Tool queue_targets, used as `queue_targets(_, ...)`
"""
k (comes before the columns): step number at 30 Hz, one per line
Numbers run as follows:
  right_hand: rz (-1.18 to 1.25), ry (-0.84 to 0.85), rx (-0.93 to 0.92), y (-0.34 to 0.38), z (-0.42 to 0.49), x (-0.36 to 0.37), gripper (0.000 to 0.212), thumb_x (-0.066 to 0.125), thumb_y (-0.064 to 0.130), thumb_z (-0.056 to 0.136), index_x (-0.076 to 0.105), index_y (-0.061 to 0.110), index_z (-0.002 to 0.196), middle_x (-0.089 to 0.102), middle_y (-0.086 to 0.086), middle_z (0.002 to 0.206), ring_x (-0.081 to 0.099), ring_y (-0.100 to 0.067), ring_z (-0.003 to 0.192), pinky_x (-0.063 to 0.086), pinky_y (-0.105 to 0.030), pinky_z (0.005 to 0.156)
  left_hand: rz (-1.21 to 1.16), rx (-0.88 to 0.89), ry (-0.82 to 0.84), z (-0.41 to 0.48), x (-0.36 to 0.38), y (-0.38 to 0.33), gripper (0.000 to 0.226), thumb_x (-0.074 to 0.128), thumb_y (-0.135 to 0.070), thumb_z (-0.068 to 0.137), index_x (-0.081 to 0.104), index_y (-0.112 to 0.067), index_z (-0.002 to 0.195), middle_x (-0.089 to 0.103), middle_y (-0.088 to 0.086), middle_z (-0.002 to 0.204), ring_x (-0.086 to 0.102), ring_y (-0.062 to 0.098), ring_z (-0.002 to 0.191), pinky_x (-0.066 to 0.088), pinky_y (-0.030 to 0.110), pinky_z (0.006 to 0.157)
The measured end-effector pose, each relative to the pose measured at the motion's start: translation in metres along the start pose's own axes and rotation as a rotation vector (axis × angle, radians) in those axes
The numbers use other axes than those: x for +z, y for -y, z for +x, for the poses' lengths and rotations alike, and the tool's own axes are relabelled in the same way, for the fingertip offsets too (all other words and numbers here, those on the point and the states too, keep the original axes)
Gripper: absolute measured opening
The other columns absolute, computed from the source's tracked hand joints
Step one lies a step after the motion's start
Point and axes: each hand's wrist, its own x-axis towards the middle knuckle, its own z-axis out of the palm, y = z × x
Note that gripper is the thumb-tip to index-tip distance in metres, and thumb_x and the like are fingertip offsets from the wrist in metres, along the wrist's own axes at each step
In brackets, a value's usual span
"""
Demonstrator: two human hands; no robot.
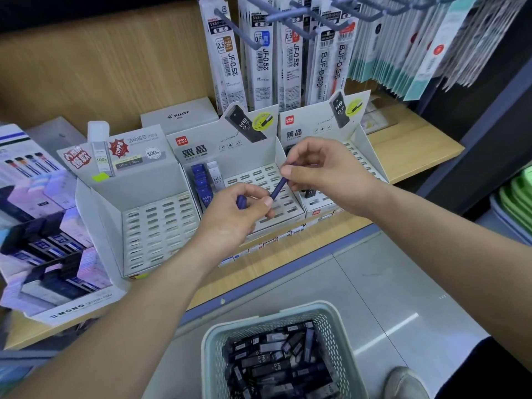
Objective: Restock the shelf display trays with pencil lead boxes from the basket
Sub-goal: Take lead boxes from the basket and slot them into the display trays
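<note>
Pinching blue box (277, 190), maybe 2, R hand (316, 171).

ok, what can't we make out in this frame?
Head view:
- Slim blue lead box: ends covered by left hand and right hand; one box or two unclear.
- Right white cardboard display tray: stock hidden behind right hand.
- Pale green mesh plastic basket: cut by bottom edge.

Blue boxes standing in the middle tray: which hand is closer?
Left. The left hand is just right of the blue boxes; the right hand, pinching a lead box with it, is farther right.
</note>
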Motion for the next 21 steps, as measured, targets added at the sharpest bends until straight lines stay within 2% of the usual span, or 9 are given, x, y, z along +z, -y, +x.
queue_targets(2,-0.025,-0.011,-0.013,0.000,-0.001,-0.006,0.010,0.071,-0.001,0.087,0.065,0.006,0.091,0.071,-0.023,0.097,0.068,-0.023,0.082,0.060,-0.037,0.078,0.035,0.010,-0.005,0.002,0.005,0.000,0.014,0.069,-0.019,0.093,0.064,-0.017,0.106,0.076,0.004,0.084,0.037,0.010,0.045,0.030,0.020,0.043)
queue_targets(4,-0.041,-0.021,-0.014,0.000,-0.003,-0.016,0.017,0.069,-0.006,0.087,0.068,0.009,0.094,0.075,-0.015,0.098,0.071,-0.019,0.088,0.060,-0.032,0.080,0.037,0.007,0.005,0.004,0.011,-0.001,0.014,0.069,-0.018,0.093,0.064,-0.019,0.106,0.075,0.001,0.084,0.039,0.008,0.044,0.031,0.018,0.045)
queue_targets(6,-0.041,-0.066,-0.002,0.000,-0.004,-0.027,0.026,0.070,-0.007,0.085,0.068,0.010,0.105,0.076,-0.011,0.097,0.071,-0.017,0.086,0.058,-0.028,0.079,0.019,-0.024,0.009,0.007,0.017,-0.002,0.013,0.064,-0.013,0.095,0.062,-0.019,0.107,0.074,0.001,0.085,0.039,0.011,0.046,0.032,0.018,0.043)
queue_targets(8,-0.046,-0.167,0.011,0.000,-0.004,-0.040,0.033,0.073,-0.006,0.082,0.068,0.012,0.110,0.073,-0.010,0.095,0.070,-0.018,0.080,0.058,-0.030,0.080,0.005,-0.073,0.013,0.009,0.021,-0.003,0.018,0.057,-0.008,0.095,0.060,-0.020,0.108,0.073,0.002,0.087,0.042,0.014,0.051,0.033,0.022,0.044)
queue_targets(11,-0.098,-0.351,-0.003,-0.002,-0.005,-0.060,0.027,0.076,-0.003,0.081,0.069,0.014,0.101,0.070,-0.005,0.092,0.066,-0.013,0.071,0.060,-0.032,0.078,-0.036,-0.136,0.028,0.012,0.024,-0.002,0.024,0.049,-0.004,0.094,0.059,-0.020,0.108,0.071,0.002,0.088,0.048,0.015,0.057,0.036,0.029,0.051)
queue_targets(14,-0.172,-0.478,-0.029,-0.008,-0.003,-0.076,0.022,0.076,0.002,0.082,0.070,0.021,0.091,0.073,-0.001,0.089,0.063,-0.011,0.068,0.058,-0.030,0.070,0.034,-0.127,0.051,0.012,0.025,0.002,0.029,0.047,-0.001,0.094,0.059,-0.021,0.110,0.070,0.001,0.090,0.052,0.015,0.062,0.042,0.030,0.055)
queue_targets(17,-0.246,-0.481,-0.043,-0.019,0.002,-0.080,0.024,0.075,0.001,0.083,0.070,0.024,0.086,0.071,0.002,0.085,0.063,-0.009,0.070,0.057,-0.029,0.075,0.141,-0.055,0.083,0.009,0.022,0.004,0.025,0.051,-0.005,0.100,0.057,-0.026,0.112,0.072,-0.002,0.097,0.062,0.011,0.066,0.048,0.028,0.061)
queue_targets(21,-0.383,-0.403,-0.033,-0.033,0.009,-0.073,0.023,0.076,0.006,0.085,0.068,0.028,0.083,0.069,0.010,0.085,0.065,-0.013,0.081,0.058,-0.032,0.083,0.112,-0.025,0.102,0.005,0.020,0.003,0.023,0.058,-0.007,0.099,0.056,-0.021,0.117,0.075,0.000,0.097,0.067,0.015,0.064,0.048,0.026,0.056)
